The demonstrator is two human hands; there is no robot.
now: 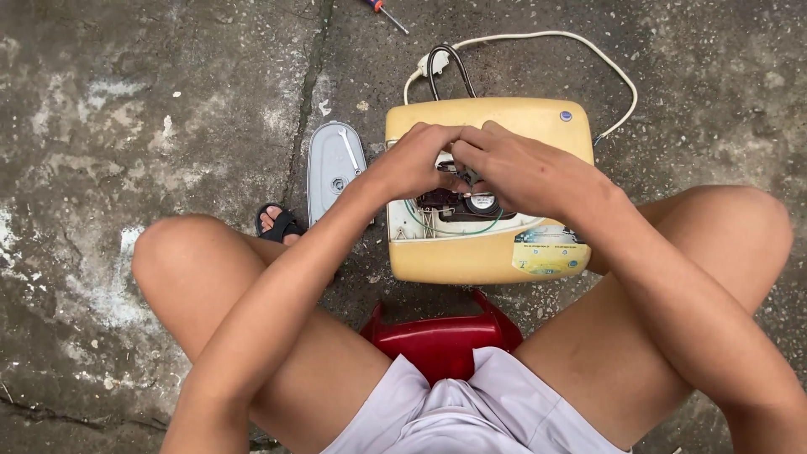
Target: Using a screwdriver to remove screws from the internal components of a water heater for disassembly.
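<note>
Both hands' fingers (458,155) inside yellow appliance (487,248)

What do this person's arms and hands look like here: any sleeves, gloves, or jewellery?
Both arms are bare up to the frame edge, no sleeves showing. The left hand and right hand wear no gloves; no rings, watch or bracelet are visible.

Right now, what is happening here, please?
A person sits on a red stool over an opened yellow appliance lying on the concrete. Both hands, the left hand and the right hand, work together inside its open compartment. A grey cover with a wrench on it lies beside.
</note>
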